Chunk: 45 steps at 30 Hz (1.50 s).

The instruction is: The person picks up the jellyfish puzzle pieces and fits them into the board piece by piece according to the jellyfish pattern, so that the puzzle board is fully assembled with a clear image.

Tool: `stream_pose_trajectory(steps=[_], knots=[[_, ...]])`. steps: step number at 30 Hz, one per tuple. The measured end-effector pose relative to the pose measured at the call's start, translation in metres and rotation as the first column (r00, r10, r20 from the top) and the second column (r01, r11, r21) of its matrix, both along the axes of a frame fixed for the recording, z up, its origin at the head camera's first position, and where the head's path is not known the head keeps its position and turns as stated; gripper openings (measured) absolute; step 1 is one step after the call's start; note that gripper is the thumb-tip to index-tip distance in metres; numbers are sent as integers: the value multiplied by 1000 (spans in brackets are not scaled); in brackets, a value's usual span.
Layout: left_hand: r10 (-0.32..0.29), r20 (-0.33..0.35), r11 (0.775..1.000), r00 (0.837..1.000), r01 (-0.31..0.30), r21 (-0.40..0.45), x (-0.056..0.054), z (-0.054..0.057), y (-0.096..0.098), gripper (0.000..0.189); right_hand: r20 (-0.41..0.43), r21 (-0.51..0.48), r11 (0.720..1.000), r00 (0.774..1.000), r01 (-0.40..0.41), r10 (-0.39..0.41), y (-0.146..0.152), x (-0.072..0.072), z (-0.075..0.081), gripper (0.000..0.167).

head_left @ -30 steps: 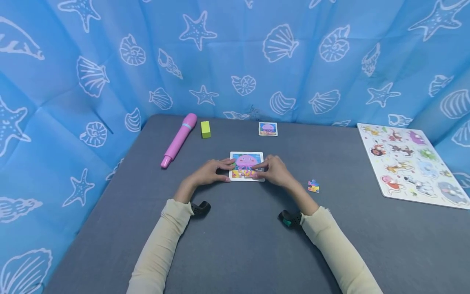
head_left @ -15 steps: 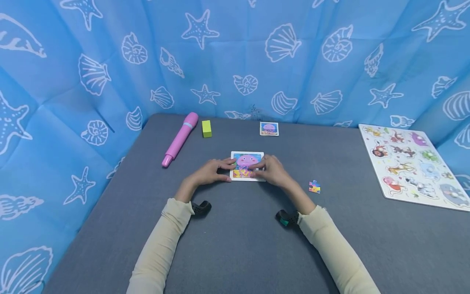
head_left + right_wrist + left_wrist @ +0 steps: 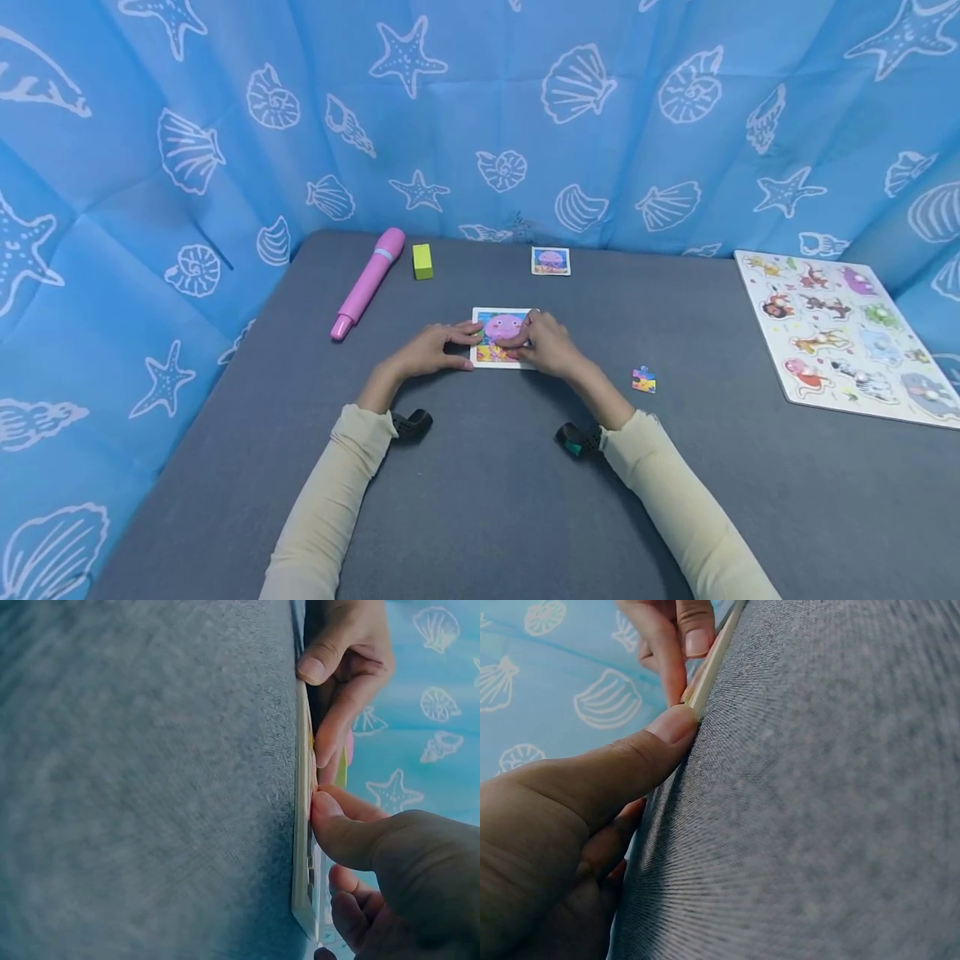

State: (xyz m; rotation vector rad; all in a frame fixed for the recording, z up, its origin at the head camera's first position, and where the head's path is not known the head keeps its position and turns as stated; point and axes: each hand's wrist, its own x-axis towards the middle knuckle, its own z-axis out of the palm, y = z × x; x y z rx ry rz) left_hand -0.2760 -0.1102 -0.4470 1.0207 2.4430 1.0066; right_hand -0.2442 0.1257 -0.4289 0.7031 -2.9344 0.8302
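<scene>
A small white-framed jigsaw puzzle board (image 3: 487, 364) with a pink jellyfish picture lies flat on the table. My left hand (image 3: 431, 350) holds its left side, with the thumb (image 3: 673, 724) against the near edge and fingertips over the frame. Over the picture's lower right, my right hand (image 3: 555, 346) pinches a puzzle piece between thumb (image 3: 328, 811) and index finger; the fingers hide most of that piece. In the right wrist view a gap shows in the board's tray near its right end. One loose puzzle piece (image 3: 643, 380) lies to the right of my right hand.
A pink microphone-shaped toy (image 3: 367, 285) and a yellow-green block (image 3: 422, 262) lie at the back left. Behind the puzzle is a small jellyfish picture card (image 3: 551, 261). A white animal puzzle board (image 3: 843, 333) lies at the right. A blue curtain (image 3: 465, 108) borders the table (image 3: 480, 500).
My right hand has shifted slightly left along the puzzle, its fingertips now further over the picture. The left hand has stayed at the board's left side.
</scene>
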Motion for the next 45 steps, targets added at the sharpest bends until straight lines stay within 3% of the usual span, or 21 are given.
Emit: stream_pose_trajectory(steps=[5,9,16,22,31,37,45], knots=[[-19,-7,1000,1000,19,1,-1,0,3,51,42,-103,993,997,-59,63,9,1,-3,28],[-17,2,1000,1000,17,5,-1,1,4,51,33,-91,989,992,-119,122,15,-2,-3,26],[-1,2,1000,1000,1,22,-3,3,0,51,32,-62,988,989,-141,143,13,-11,-1,19],[3,-10,1000,1000,-2,4,-2,3,0,51,111,-28,997,991,-71,73,10,-9,1,20],[-2,-8,1000,1000,2,7,0,2,2,51,87,-199,980,995,-29,47,17,-9,-2,21],[-5,-6,1000,1000,5,8,1,2,1,52,142,-194,981,990,5,23,31,-3,0,26],[-3,-3,1000,1000,3,18,2,1,-2,52,157,-148,980,982,132,-109,67,10,10,39]])
